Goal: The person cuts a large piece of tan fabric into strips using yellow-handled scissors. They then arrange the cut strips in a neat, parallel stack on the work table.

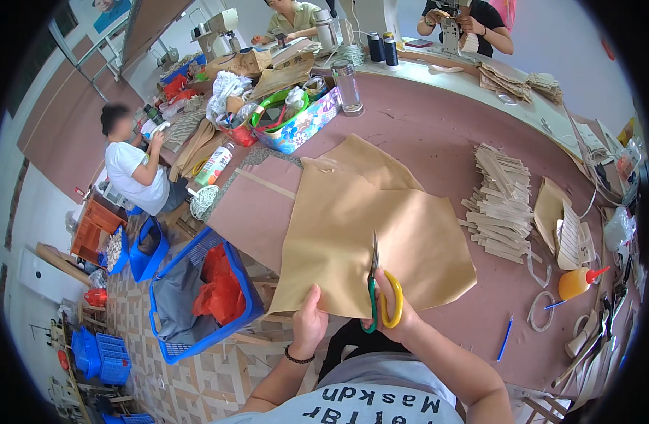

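Observation:
A large tan leather-like sheet (338, 233) lies over the near part of the table, its front edge hanging toward me. My left hand (309, 326) pinches that front edge, thumb on top and fingers hidden below. In my right hand (403, 316) is a pair of scissors (375, 263) with one green and one yellow handle loop. The scissor blades are nearly together and point away from me over the sheet. Under the sheet's left side lies a flat pinkish-brown panel (257, 201) with a pale strip across it.
Right of the sheet lie a pile of pale strips (501, 205), a blue pen (505, 339) and a yellow glue bottle (577, 283). A glass jar (347, 88) and flowered box (307, 126) stand farther back. A blue basket (250, 311) sits at left. Several people work nearby.

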`<control>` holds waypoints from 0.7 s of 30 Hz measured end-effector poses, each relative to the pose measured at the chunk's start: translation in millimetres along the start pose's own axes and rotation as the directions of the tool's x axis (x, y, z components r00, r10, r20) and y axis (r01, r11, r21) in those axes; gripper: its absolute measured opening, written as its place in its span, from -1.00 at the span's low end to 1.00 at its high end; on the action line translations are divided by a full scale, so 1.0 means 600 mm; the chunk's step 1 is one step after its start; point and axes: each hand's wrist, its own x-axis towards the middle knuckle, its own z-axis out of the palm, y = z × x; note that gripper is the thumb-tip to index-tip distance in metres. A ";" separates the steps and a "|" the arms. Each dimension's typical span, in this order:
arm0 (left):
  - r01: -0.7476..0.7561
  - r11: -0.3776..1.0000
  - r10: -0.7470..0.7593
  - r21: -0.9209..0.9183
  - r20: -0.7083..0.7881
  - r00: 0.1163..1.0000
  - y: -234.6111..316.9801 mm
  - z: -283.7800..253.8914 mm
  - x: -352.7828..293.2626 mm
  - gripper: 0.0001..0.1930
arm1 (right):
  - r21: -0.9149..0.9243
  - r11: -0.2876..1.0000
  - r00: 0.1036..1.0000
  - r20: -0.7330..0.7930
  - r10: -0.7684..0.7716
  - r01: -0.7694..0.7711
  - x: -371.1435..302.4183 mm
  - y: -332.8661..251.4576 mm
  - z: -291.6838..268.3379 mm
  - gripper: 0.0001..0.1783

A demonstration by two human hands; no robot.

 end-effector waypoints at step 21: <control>-0.478 0.256 0.362 0.840 0.375 0.853 -0.046 -0.075 -0.036 -0.67 | 0.099 0.984 0.988 -0.049 -0.144 0.149 0.021 -0.032 0.051 -0.27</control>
